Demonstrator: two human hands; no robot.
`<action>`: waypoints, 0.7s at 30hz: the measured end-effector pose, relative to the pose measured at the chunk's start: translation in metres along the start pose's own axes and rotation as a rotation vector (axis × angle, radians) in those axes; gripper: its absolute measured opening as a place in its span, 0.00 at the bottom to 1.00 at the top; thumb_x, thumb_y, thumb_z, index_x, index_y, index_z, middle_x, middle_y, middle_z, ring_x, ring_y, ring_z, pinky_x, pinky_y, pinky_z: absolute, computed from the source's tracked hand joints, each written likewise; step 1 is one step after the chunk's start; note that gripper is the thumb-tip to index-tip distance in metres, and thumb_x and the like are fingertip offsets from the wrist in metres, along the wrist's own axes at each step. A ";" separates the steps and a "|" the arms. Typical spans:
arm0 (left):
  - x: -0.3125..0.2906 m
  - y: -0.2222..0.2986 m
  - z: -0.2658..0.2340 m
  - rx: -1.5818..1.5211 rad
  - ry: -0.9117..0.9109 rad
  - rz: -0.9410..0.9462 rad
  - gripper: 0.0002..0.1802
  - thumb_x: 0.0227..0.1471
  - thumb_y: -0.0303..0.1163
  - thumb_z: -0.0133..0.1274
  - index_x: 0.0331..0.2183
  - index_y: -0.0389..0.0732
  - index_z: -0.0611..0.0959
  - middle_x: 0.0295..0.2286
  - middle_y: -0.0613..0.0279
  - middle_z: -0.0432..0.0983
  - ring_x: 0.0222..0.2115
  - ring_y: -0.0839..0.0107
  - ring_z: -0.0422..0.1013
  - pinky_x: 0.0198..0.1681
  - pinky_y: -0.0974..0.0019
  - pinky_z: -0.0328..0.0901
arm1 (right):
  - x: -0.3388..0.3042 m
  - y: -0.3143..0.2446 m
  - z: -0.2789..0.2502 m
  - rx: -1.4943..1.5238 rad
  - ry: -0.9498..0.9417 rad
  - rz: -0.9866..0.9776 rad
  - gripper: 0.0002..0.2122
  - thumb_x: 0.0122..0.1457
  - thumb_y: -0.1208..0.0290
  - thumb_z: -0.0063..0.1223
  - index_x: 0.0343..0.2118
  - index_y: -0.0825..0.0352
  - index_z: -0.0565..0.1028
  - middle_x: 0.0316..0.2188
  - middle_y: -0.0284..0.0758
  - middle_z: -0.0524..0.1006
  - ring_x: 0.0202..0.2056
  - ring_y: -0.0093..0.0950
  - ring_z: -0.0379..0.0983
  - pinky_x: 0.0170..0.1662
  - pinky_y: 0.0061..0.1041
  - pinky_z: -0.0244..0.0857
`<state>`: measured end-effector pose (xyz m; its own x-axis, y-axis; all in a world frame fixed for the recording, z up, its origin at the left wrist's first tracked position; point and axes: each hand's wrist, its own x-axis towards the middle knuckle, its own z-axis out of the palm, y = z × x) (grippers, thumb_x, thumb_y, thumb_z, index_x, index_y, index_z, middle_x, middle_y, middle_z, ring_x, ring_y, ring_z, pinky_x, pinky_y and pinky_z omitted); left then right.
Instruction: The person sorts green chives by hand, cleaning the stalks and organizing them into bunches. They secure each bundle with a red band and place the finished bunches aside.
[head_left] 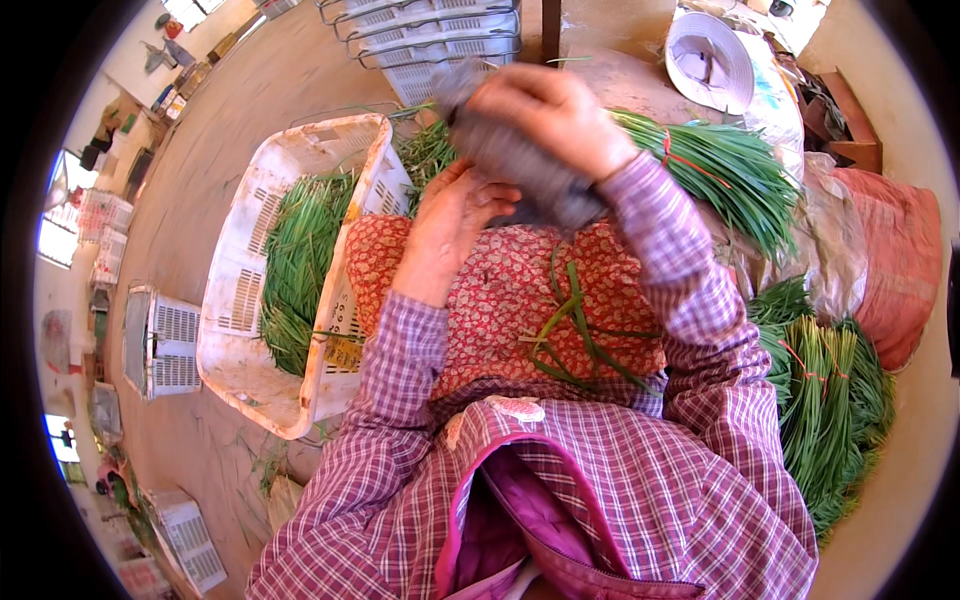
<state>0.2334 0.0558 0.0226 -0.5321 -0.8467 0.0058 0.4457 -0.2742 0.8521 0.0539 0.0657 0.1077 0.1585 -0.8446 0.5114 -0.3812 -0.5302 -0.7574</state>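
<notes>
A crumpled dark grey cloth (530, 165), smeared by motion, is held up in front of my lap. My right hand (560, 115) is closed on its upper side. Against its lower left edge, my left hand (455, 225) has its fingers bent round the cloth. Below both hands, a red floral apron (500, 310) covers my lap, and a few loose flat green leaves (578, 310) lie on it. Just beyond the cloth on the right is a bundle of garlic chives (715, 160) tied with a red band.
A white plastic crate (305, 400) holding loose green leaves (305, 260) stands at my left. Stacked white crates (435, 45) rise ahead. More tied chives (825, 390) lie at my right, beside a reddish sack (890, 250). A pale hat (708, 65) rests at the far right.
</notes>
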 end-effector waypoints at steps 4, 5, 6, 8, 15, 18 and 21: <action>-0.012 0.003 0.011 -0.477 0.163 -0.173 0.21 0.60 0.40 0.47 0.50 0.36 0.68 0.43 0.57 0.72 0.41 0.66 0.72 0.42 0.64 0.71 | -0.032 -0.039 0.057 -0.355 -0.376 -0.215 0.10 0.55 0.68 0.55 0.36 0.66 0.78 0.31 0.39 0.79 0.32 0.34 0.77 0.35 0.35 0.72; -0.013 0.002 0.007 -0.524 0.130 -0.189 0.21 0.61 0.40 0.46 0.50 0.37 0.68 0.44 0.57 0.72 0.41 0.66 0.72 0.43 0.64 0.70 | -0.036 -0.034 0.060 -0.125 -0.418 -0.312 0.09 0.55 0.68 0.55 0.36 0.67 0.78 0.31 0.38 0.79 0.32 0.33 0.77 0.35 0.33 0.72; -0.013 0.001 0.005 -0.555 0.070 -0.200 0.22 0.61 0.41 0.46 0.50 0.37 0.68 0.44 0.58 0.72 0.42 0.66 0.71 0.43 0.64 0.69 | -0.041 -0.030 0.056 0.099 -0.452 -0.405 0.09 0.55 0.69 0.55 0.36 0.67 0.78 0.31 0.38 0.79 0.32 0.32 0.77 0.34 0.31 0.73; -0.010 -0.003 -0.002 -0.584 -0.017 -0.203 0.22 0.61 0.42 0.45 0.51 0.38 0.68 0.45 0.58 0.71 0.43 0.66 0.70 0.45 0.63 0.68 | -0.044 -0.037 0.035 0.136 -0.220 -0.299 0.10 0.55 0.67 0.55 0.34 0.69 0.78 0.28 0.41 0.79 0.32 0.35 0.78 0.35 0.32 0.73; 0.007 -0.022 0.004 -0.373 0.105 0.061 0.23 0.61 0.45 0.42 0.52 0.41 0.68 0.47 0.59 0.69 0.47 0.65 0.67 0.50 0.60 0.64 | -0.035 0.015 0.035 -0.633 0.251 -0.057 0.15 0.57 0.59 0.53 0.46 0.58 0.75 0.40 0.39 0.73 0.46 0.38 0.67 0.51 0.44 0.60; 0.004 -0.033 -0.002 -0.255 0.204 0.183 0.24 0.61 0.47 0.41 0.53 0.42 0.67 0.48 0.60 0.68 0.49 0.65 0.65 0.53 0.59 0.62 | -0.048 0.011 0.081 -0.819 0.261 -0.113 0.21 0.59 0.55 0.50 0.56 0.47 0.68 0.56 0.40 0.64 0.59 0.40 0.57 0.59 0.54 0.50; 0.006 -0.033 -0.015 -0.198 0.268 0.242 0.25 0.61 0.48 0.39 0.53 0.44 0.67 0.49 0.60 0.67 0.51 0.64 0.64 0.55 0.58 0.60 | -0.059 0.006 0.105 -0.710 0.019 -0.146 0.26 0.58 0.51 0.49 0.61 0.44 0.62 0.60 0.38 0.61 0.63 0.44 0.52 0.60 0.61 0.44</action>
<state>0.2264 0.0531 -0.0140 -0.2000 -0.9792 0.0346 0.6789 -0.1130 0.7255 0.1377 0.1044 0.0304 0.2398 -0.7642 0.5987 -0.8579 -0.4554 -0.2377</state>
